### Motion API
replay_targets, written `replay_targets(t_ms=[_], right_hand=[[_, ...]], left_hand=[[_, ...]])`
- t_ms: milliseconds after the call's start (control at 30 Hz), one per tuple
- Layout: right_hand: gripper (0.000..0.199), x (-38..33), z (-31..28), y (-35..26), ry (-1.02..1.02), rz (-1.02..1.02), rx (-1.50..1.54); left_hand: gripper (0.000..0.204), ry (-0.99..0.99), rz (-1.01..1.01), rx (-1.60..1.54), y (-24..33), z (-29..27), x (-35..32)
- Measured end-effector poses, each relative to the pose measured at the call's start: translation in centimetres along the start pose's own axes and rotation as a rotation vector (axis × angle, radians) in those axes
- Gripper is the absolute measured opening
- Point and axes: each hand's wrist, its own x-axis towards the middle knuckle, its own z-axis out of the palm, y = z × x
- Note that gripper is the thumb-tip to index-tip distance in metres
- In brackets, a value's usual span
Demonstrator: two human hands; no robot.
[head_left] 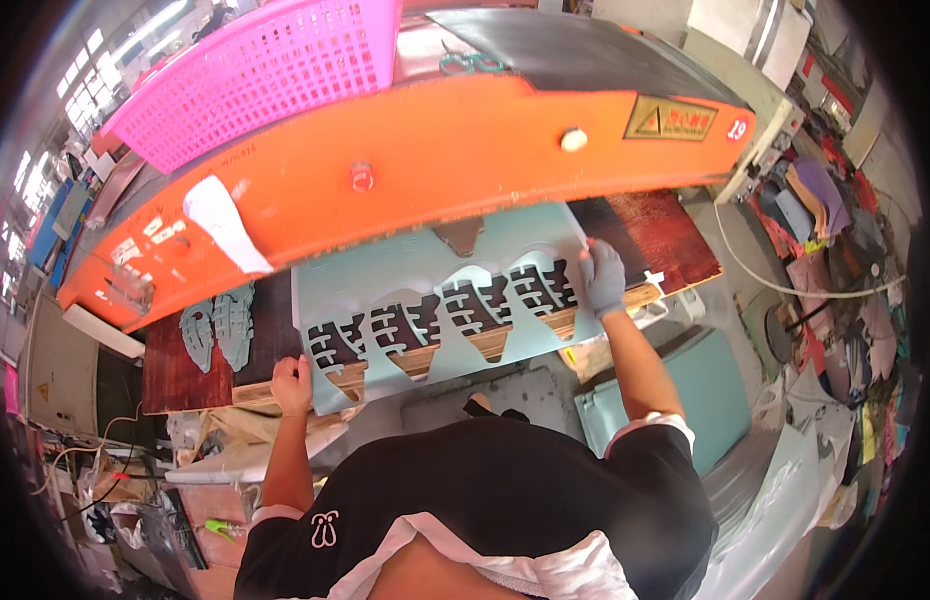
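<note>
Below the orange beam (435, 155), your pale green sheet (370, 262) lies across the dark red board (675, 235), a row of cut-outs along it; your left hand (292, 385) is curled closed, pinching its left edge; your gloved right hand (603, 278) is half bent at its right edge, and I can't tell whether it grips; on the beam, a yellow warning label (671, 118) at right, a round red number sticker (739, 130) beside it; cut pieces (233, 325) sit stacked at left.
</note>
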Motion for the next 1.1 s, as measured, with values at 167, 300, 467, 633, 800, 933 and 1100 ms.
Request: replay_targets(t_ms=[167,300,467,633,800,933,1100], right_hand=[[0.028,11.0,-1.9,-2.2,0.029,0.167,0.644],[0.028,4.3,-3.3,1.3,-0.004,0.291,0.655],[0.021,-4.8,-2.3,7.1,-0.321,0.118,-0.177],[0.026,-3.7,-0.6,8.3,-0.211,0.094,-0.163],[0.035,-3.6,-0.8,8.1,-0.279,0.063,-0.261],[0.038,-3.8,-1.2,8.1,-0.271,0.008,-0.263],[0.038,-3.4,-1.5,7.8,-0.411,0.139,-0.268]], left_hand=[[0.033,0.016,-0.028,0.025,-0.8,0.3,-0.6],[0.031,0.069,-0.006,0.153,-0.7,0.5,-1.4],[0.027,0.101,0.007,0.158,-0.8,-0.2,-3.4],[0.024,0.134,0.065,0.157,-0.6,-0.1,-1.9],[0.023,0.123,0.042,0.192,0.4,0.0,-1.1],[0.027,0.078,-0.022,0.15,0.3,0.1,-0.6],[0.028,0.003,-0.006,0.163,-0.3,0.1,-0.6]])
